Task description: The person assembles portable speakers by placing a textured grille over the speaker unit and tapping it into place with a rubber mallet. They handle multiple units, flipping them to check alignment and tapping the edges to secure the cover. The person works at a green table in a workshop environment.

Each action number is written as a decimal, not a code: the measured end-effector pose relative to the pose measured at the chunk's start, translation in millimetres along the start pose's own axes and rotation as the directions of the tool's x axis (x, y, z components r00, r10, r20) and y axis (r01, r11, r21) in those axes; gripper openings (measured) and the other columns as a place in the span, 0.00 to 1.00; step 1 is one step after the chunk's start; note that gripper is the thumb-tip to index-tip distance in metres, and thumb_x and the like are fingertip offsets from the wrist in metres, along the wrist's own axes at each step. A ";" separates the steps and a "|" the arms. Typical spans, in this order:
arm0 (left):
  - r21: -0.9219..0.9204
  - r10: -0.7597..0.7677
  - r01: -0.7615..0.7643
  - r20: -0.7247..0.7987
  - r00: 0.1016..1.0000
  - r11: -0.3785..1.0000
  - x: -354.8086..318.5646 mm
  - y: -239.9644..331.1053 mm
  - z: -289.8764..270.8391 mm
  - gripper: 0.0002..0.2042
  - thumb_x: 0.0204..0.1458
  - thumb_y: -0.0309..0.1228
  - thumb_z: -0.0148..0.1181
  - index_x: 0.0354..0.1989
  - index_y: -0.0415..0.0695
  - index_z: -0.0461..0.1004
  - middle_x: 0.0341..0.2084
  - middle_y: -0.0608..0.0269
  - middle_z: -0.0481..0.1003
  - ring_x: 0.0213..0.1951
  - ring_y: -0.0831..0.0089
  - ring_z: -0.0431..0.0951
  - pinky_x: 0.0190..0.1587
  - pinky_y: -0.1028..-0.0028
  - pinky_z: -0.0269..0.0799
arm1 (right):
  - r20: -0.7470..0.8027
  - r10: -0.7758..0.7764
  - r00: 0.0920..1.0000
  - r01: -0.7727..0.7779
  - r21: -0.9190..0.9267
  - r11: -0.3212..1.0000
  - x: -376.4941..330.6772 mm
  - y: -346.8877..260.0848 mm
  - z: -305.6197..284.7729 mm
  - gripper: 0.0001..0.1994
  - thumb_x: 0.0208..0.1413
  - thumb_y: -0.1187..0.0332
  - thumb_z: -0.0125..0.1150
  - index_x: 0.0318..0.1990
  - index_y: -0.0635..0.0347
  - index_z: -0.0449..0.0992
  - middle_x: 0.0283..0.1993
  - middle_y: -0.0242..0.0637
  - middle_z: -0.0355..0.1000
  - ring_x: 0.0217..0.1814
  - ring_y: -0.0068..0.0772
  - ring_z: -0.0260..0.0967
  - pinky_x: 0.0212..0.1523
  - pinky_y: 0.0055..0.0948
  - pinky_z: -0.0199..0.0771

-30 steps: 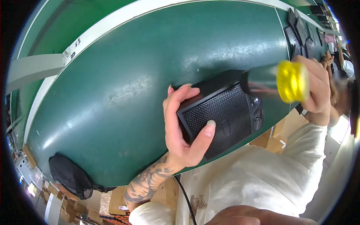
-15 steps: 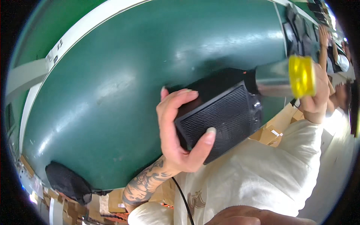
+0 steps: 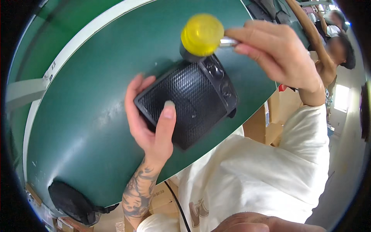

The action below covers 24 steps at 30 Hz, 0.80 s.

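Note:
A black box with a textured panel and glossy round fittings along one end is held tilted above the green table. My left hand grips its lower-left end, thumb across the panel and fingers behind. A two-faced mallet, yellow on one end and black on the other, is at the box's top corner, its black end against or just over that corner. My right hand is closed round the mallet's silvery handle, only a short piece of which shows. The box's underside is hidden.
A black bag lies at the table's near left. Dark flat pieces are at the far right. Cardboard boxes stand below the near edge, and a black cable hangs beside me. Another person's arm reaches in at the right.
The box has moved left and turned so its panel faces up more. The mallet has swung left and up to the box's top corner, its yellow end now toward me.

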<state>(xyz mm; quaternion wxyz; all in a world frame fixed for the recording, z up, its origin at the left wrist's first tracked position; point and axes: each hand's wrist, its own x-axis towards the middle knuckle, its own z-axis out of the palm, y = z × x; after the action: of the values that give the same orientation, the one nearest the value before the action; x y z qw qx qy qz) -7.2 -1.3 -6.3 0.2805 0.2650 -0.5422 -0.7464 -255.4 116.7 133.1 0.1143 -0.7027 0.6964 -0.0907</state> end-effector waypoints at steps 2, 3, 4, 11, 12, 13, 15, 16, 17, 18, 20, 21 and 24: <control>-0.028 0.010 -0.010 -0.009 1.000 1.000 -2.0 -0.9 0.7 0.37 0.57 0.32 0.66 0.72 0.33 0.54 0.61 0.47 0.66 0.58 0.65 0.71 0.64 0.66 0.65 | -0.128 -0.086 0.988 0.082 -0.031 0.996 6.6 -5.7 3.0 0.12 0.63 0.76 0.59 0.52 0.72 0.77 0.38 0.47 0.76 0.36 0.44 0.74 0.39 0.32 0.72; -0.046 0.011 -0.011 0.004 1.000 0.999 -2.1 0.1 0.5 0.37 0.59 0.31 0.65 0.73 0.34 0.53 0.61 0.48 0.66 0.55 0.67 0.72 0.62 0.68 0.67 | -0.104 0.026 0.994 -0.014 0.107 0.994 10.6 -17.8 -5.6 0.13 0.64 0.75 0.60 0.54 0.70 0.77 0.39 0.47 0.77 0.37 0.45 0.75 0.40 0.32 0.73; -0.062 0.008 -0.006 0.040 0.999 0.998 1.1 0.6 0.0 0.37 0.59 0.30 0.65 0.73 0.34 0.52 0.60 0.49 0.67 0.55 0.67 0.72 0.61 0.69 0.67 | -0.055 0.134 0.989 -0.123 0.157 0.980 19.7 -42.4 -20.5 0.11 0.66 0.72 0.58 0.50 0.70 0.77 0.36 0.50 0.76 0.36 0.51 0.74 0.39 0.37 0.73; -0.192 0.153 -0.147 0.018 0.988 0.970 2.7 -12.1 2.3 0.44 0.59 0.24 0.65 0.77 0.35 0.40 0.57 0.52 0.68 0.52 0.70 0.73 0.56 0.70 0.72 | -0.135 -0.059 0.989 0.057 -0.016 0.998 35.7 -56.3 42.1 0.13 0.65 0.69 0.61 0.51 0.70 0.78 0.38 0.51 0.77 0.38 0.57 0.72 0.42 0.39 0.74; -0.182 0.072 -0.067 0.022 0.997 0.981 1.4 -7.0 1.6 0.45 0.58 0.25 0.66 0.76 0.34 0.40 0.57 0.52 0.68 0.52 0.70 0.73 0.56 0.70 0.72 | -0.030 -0.068 0.997 0.064 -0.110 0.992 41.2 -59.9 24.6 0.13 0.66 0.69 0.61 0.51 0.69 0.78 0.34 0.44 0.76 0.33 0.45 0.73 0.38 0.33 0.73; -0.177 0.107 -0.103 0.012 0.994 0.979 2.8 -8.6 1.7 0.43 0.58 0.26 0.67 0.76 0.33 0.43 0.56 0.52 0.68 0.52 0.70 0.74 0.56 0.70 0.72 | 0.006 -0.057 0.998 0.057 -0.080 0.995 43.8 -64.1 9.3 0.13 0.67 0.67 0.58 0.49 0.69 0.78 0.33 0.50 0.76 0.33 0.52 0.73 0.37 0.38 0.73; -0.148 0.144 -0.143 -0.002 0.990 0.979 5.0 -12.5 0.2 0.39 0.56 0.29 0.68 0.72 0.32 0.52 0.54 0.53 0.71 0.50 0.70 0.75 0.55 0.71 0.72 | 0.040 0.005 0.999 -0.004 -0.042 0.999 38.4 -69.2 -0.4 0.13 0.68 0.66 0.56 0.49 0.69 0.78 0.31 0.56 0.76 0.32 0.56 0.75 0.35 0.42 0.74; -0.135 0.144 -0.143 0.000 0.990 0.980 6.7 -15.3 0.6 0.36 0.56 0.30 0.69 0.70 0.32 0.57 0.52 0.54 0.73 0.49 0.71 0.76 0.54 0.72 0.73 | 0.009 0.059 0.998 -0.059 -0.019 0.998 30.3 -72.9 -2.7 0.14 0.68 0.65 0.57 0.50 0.68 0.78 0.32 0.56 0.76 0.33 0.56 0.76 0.35 0.42 0.74; -0.122 0.144 -0.143 0.000 0.990 0.982 8.1 -15.5 0.9 0.33 0.55 0.31 0.70 0.67 0.32 0.62 0.50 0.54 0.75 0.48 0.71 0.77 0.53 0.72 0.73 | -0.021 0.111 0.994 -0.111 0.007 0.994 22.4 -76.7 -5.7 0.14 0.68 0.64 0.57 0.51 0.68 0.78 0.32 0.57 0.76 0.34 0.55 0.77 0.36 0.42 0.75; -0.099 0.153 -0.155 -0.029 0.988 0.983 9.5 -13.4 0.5 0.31 0.54 0.31 0.70 0.64 0.33 0.66 0.47 0.55 0.76 0.46 0.72 0.77 0.52 0.73 0.74 | -0.050 0.162 0.986 -0.160 0.035 0.986 15.5 -81.2 -9.5 0.15 0.68 0.64 0.57 0.51 0.67 0.78 0.33 0.58 0.76 0.34 0.55 0.77 0.36 0.42 0.75; -0.057 0.157 -0.162 -0.080 0.984 0.985 10.2 -9.0 2.5 0.25 0.53 0.33 0.72 0.57 0.34 0.73 0.42 0.57 0.80 0.42 0.73 0.79 0.50 0.73 0.74 | -0.168 0.213 0.963 -0.202 0.082 0.976 -6.9 -88.4 -5.3 0.15 0.68 0.64 0.59 0.53 0.66 0.78 0.35 0.51 0.76 0.35 0.45 0.76 0.38 0.37 0.74; -0.063 0.165 -0.175 -0.139 0.976 0.983 10.2 -8.4 4.8 0.22 0.51 0.34 0.74 0.52 0.36 0.75 0.37 0.60 0.82 0.38 0.74 0.80 0.48 0.73 0.75 | -0.241 0.147 0.960 -0.131 0.082 0.988 -22.9 -82.4 7.6 0.13 0.68 0.66 0.60 0.52 0.68 0.78 0.34 0.43 0.75 0.33 0.36 0.73 0.37 0.31 0.72; 0.031 0.250 -0.249 -0.193 0.949 0.968 9.3 -11.8 2.9 0.25 0.52 0.37 0.74 0.53 0.37 0.74 0.46 0.56 0.78 0.45 0.71 0.78 0.51 0.71 0.74 | -0.359 0.134 0.924 -0.097 0.118 0.988 -57.0 -93.3 32.6 0.10 0.64 0.73 0.63 0.50 0.68 0.80 0.37 0.41 0.80 0.36 0.32 0.76 0.40 0.26 0.74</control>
<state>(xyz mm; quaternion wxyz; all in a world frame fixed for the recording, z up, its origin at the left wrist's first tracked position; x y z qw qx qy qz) -17.3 -2.9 -17.6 0.4237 0.2669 -0.5435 -0.6737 -157.4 175.2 130.4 0.0221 -0.6248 0.7403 -0.2471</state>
